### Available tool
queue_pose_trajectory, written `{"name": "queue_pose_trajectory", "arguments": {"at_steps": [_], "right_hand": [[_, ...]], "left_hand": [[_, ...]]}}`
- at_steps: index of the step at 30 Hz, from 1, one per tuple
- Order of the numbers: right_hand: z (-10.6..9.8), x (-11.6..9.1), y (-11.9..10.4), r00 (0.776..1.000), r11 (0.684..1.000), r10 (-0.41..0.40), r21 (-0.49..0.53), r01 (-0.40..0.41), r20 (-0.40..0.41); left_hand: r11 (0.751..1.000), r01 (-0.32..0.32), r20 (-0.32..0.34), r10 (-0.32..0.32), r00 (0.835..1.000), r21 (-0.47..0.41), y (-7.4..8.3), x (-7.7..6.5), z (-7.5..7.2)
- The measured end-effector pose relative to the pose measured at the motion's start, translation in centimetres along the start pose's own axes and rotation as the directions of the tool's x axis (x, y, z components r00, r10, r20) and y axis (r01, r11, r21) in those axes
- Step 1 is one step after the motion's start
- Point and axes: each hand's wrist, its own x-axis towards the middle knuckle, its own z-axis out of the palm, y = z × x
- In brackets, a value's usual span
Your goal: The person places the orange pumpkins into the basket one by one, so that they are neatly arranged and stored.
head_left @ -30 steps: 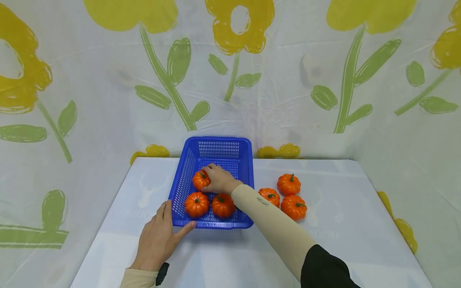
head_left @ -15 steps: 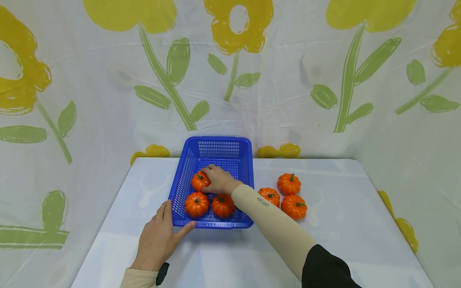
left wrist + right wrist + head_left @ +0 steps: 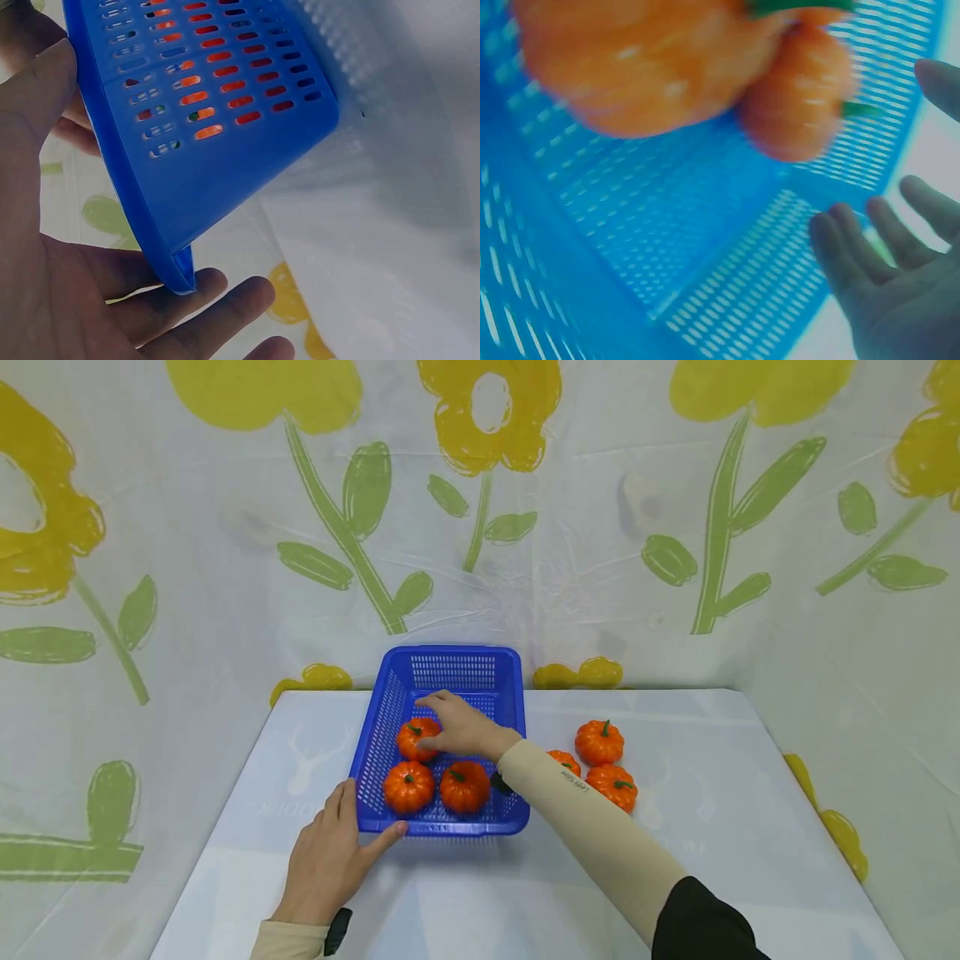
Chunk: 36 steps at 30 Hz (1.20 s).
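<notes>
Change noted: half a second ago the fingers of the right hand (image 3: pixel 465 727) were wrapped on the back-left pumpkin (image 3: pixel 411 744); they are now spread and have parted from it, the hand having shifted slightly toward 1 o'clock. The right wrist view shows a gap between those fingers and the nearest pumpkins.

The back-left pumpkin rests at 9 o'clock inside the blue plastic basket (image 3: pixel 450 829) and has kept its place. Also inside are the front-left pumpkin (image 3: pixel 408 789) at 7 o'clock and the front-right pumpkin (image 3: pixel 465 789) at 5 o'clock.

The left hand (image 3: pixel 326 856) has not moved. It spans the basket's corner between 7 and 8 o'clock, thumb against the near rim, fingers extended rather than curled.

On the tabletop (image 3: pixel 465 902), between 3 and 4 o'clock of the basket, lie the far pumpkin (image 3: pixel 599 744), the near pumpkin (image 3: pixel 617 783) and the inner pumpkin (image 3: pixel 566 762), the last partly hidden by the beige sleeve (image 3: pixel 592 831).

Assessment: the third pumpkin appears released and settled; three remain outside.
</notes>
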Motion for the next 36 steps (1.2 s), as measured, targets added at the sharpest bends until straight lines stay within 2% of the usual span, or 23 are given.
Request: {"name": "queue_pose_trajectory", "arguments": {"at_steps": [3, 8, 14, 18, 22, 26, 31, 36], "right_hand": [[-1.1, -1.2, -0.1, 1.000, 0.999, -0.002, 0.050, 0.002, -0.014], [-2.8, -3.8, 0.5, 0.995, 0.998, -0.039, 0.038, 0.042, -0.094], [-4.4, -8.2, 1.6, 0.973, 0.994, -0.086, 0.042, 0.097, -0.215], [-5.1, -11.1, 2.7, 0.961, 0.994, -0.085, 0.047, 0.101, -0.265], [-5.6, -14.0, 4.4, 0.952, 0.998, -0.037, 0.037, 0.050, -0.305], [-5.9, -16.9, 6.6, 0.932, 0.998, 0.026, 0.056, -0.006, -0.362], [-5.7, -20.4, 9.5, 0.894, 0.990, 0.133, 0.094, -0.102, -0.428], [-4.3, -23.8, 12.2, 0.854, 0.967, 0.248, 0.165, -0.193, -0.457]], "left_hand": [[1.000, 0.006, 0.005, -0.006, 1.000, 0.002, 0.0, 0.0, 0.0], [1.000, 0.018, 0.018, -0.018, 1.000, 0.003, 0.0, -0.1, 0.2], [1.000, 0.014, 0.013, -0.014, 1.000, -0.009, 0.0, -0.2, 0.3], [1.000, 0.012, 0.007, -0.011, 1.000, -0.012, 0.0, -0.2, 0.3], [1.000, 0.019, 0.015, -0.019, 1.000, -0.013, 0.0, -0.2, 0.3], [1.000, 0.028, 0.023, -0.028, 0.999, -0.009, 0.1, -0.3, 0.5], [1.000, 0.026, 0.014, -0.025, 1.000, -0.008, 0.0, -0.5, 0.5], [1.000, -0.006, -0.032, 0.006, 0.999, -0.021, 0.0, -0.4, 0.4]]}}
